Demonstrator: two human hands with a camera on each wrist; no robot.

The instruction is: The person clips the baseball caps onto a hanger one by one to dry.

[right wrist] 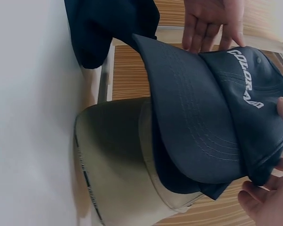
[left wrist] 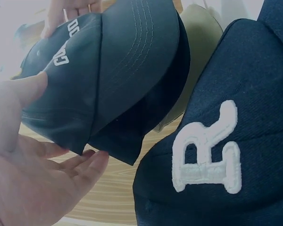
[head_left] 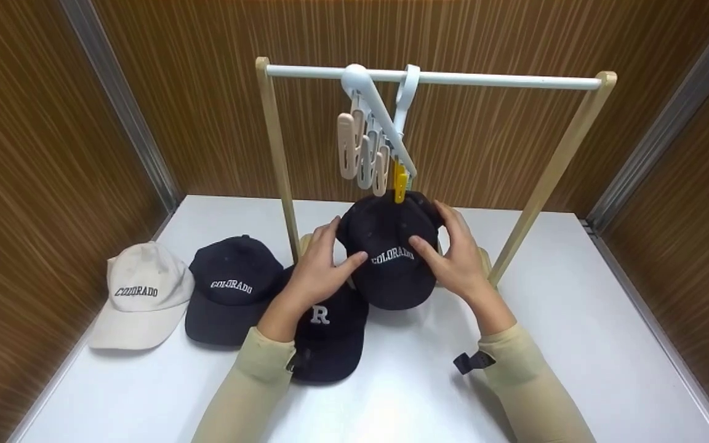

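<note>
A dark cap lettered COLORADO (head_left: 391, 280) hangs brim down below a yellow clothespin (head_left: 400, 184), which meets it at the top edge. My left hand (head_left: 317, 264) holds its left side, thumb on the front and fingers behind. On the opposite side my right hand (head_left: 459, 252) grips it likewise, thumb beside the lettering. Behind this cap, the right wrist view shows another dark brim (right wrist: 167, 179) and a beige cap (right wrist: 113, 146). Close under my left wrist lies a dark cap with a white R (left wrist: 207, 155).
To the left on the white table (head_left: 576, 369) lie a beige COLORADO cap (head_left: 139, 307) and a dark COLORADO cap (head_left: 231, 289). A wooden-legged rack with a white bar (head_left: 502, 80) carries a white hanger (head_left: 379, 111) with several clothespins. Brown panels (head_left: 484, 135) enclose the table.
</note>
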